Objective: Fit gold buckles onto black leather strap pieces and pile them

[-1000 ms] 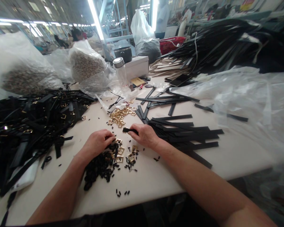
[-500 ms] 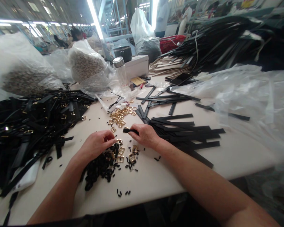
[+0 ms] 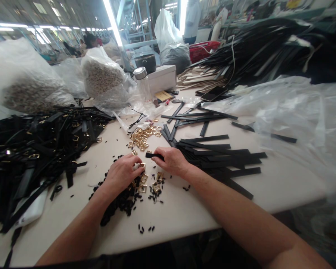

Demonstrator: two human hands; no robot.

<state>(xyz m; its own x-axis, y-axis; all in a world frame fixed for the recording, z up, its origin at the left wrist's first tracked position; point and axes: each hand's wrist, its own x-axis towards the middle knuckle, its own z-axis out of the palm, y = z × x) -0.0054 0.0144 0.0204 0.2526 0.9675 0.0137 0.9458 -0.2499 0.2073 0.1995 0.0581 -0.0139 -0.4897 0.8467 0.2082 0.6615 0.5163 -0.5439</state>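
Observation:
My right hand is closed on a black strap, whose short end sticks out to the left past the fingers. Just left of it, my left hand pinches a gold buckle between thumb and fingers. Under and in front of the left hand lies a heap of small black loops. Several loose gold buckles and small black bits lie between the hands. A larger pile of gold buckles sits just beyond them.
Flat black straps are spread right of my right hand. On the left lies a big heap of buckled straps. Filled plastic bags, a glass bottle and a white box stand behind. Plastic sheeting covers the right side.
My left hand has moved right and slightly up, from the black loops to the gold buckle now in its fingertips. The right hand stays nearly still with the strap.

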